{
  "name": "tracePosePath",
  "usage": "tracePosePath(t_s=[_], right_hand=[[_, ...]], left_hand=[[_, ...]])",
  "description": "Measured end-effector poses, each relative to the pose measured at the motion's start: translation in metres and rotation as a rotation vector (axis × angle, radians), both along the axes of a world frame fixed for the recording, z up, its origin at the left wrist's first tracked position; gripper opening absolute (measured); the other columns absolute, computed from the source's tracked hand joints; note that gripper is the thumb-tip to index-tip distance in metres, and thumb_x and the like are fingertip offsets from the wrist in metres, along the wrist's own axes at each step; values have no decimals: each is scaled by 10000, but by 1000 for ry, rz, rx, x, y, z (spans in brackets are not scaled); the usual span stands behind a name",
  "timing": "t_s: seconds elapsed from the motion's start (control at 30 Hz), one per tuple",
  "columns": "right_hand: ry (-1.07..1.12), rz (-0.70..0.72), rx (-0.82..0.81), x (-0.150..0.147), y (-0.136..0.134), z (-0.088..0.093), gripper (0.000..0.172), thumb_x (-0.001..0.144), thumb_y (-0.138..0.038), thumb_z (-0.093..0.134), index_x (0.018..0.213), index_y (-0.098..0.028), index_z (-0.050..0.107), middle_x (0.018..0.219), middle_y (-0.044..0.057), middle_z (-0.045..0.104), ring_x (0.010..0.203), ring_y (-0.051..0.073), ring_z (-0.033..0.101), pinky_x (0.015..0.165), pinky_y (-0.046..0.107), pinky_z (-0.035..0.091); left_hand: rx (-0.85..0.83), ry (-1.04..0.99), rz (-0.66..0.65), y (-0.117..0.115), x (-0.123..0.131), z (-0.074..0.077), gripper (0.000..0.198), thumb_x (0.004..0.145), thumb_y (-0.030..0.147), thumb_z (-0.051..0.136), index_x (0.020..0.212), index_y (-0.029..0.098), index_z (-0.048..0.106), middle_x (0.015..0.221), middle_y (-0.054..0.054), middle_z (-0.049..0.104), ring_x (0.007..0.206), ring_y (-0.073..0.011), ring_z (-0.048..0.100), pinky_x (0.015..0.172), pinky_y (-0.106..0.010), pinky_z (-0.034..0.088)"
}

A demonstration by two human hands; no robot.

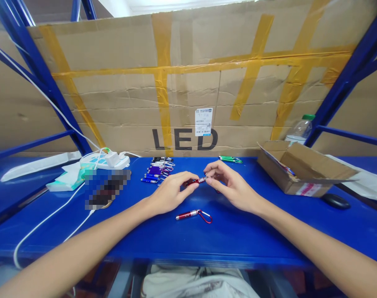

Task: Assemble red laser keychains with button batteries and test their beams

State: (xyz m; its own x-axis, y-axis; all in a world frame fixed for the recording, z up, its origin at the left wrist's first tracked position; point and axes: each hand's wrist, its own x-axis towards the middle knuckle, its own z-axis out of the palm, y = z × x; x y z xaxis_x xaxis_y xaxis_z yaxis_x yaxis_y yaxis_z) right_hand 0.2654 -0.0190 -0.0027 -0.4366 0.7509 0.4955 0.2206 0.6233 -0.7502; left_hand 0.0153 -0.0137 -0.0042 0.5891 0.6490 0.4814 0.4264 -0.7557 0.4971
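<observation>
My left hand (171,191) and my right hand (228,184) meet over the middle of the blue table (269,231). Together they pinch a small red keychain flashlight (195,181), the left on its red body, the right at its silver tip. A second red keychain flashlight (193,215) with a red carabiner lies on the table just in front of my hands. Behind my left hand sits a heap of several blue and purple flashlights (156,169). A green flashlight (230,159) lies alone near the cardboard wall.
An open cardboard box (303,174) stands at the right, a plastic bottle (300,130) behind it and a black mouse (335,201) beside it. At the left are a white power strip (104,160) with cables, a tissue pack (67,179) and a blurred object (106,188).
</observation>
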Motion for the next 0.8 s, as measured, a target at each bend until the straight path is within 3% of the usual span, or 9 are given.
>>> tracePosePath(t_s=[0.27, 0.4, 0.57, 0.67, 0.8], right_hand=[[-45, -40, 88, 1, 4, 2, 120, 1029, -347, 667, 1058, -233, 687, 1004, 36, 726, 909, 212, 673, 844, 349, 542], [-109, -62, 204, 1, 2, 1, 88, 1039, -305, 652, 1027, -231, 699, 992, 54, 729, 899, 223, 676, 829, 365, 548], [-224, -46, 437, 2, -4, -1, 160, 1101, -254, 543, 1195, -253, 673, 1076, 80, 739, 988, 243, 681, 894, 395, 556], [-312, -29, 553, 4, -6, -2, 248, 1118, -235, 500, 1317, -257, 646, 1125, 93, 748, 1012, 248, 683, 888, 394, 568], [-449, -6, 672, 6, -8, 3, 321, 1141, -260, 431, 1343, -234, 680, 1114, 120, 774, 1037, 276, 695, 916, 434, 581]], left_hand=[[-188, -64, 37, -5, 2, 7, 324, 1090, 452, 517, 1147, 194, 704, 1025, -34, 722, 908, -187, 622, 744, -275, 455], [-344, -113, 6, -4, 3, 6, 426, 1083, 544, 494, 1039, 171, 694, 909, -16, 657, 799, -159, 546, 704, -272, 416], [-716, -219, -99, 2, 4, 0, 585, 1014, 723, 515, 866, 165, 610, 634, 60, 405, 564, -105, 315, 551, -262, 261], [-929, -262, -177, 4, 3, 0, 594, 974, 748, 575, 839, 169, 575, 600, 90, 305, 539, -89, 207, 526, -261, 184], [-998, -284, -199, 3, 4, 4, 561, 931, 705, 687, 875, 154, 600, 643, 93, 295, 565, -81, 203, 535, -248, 186]])
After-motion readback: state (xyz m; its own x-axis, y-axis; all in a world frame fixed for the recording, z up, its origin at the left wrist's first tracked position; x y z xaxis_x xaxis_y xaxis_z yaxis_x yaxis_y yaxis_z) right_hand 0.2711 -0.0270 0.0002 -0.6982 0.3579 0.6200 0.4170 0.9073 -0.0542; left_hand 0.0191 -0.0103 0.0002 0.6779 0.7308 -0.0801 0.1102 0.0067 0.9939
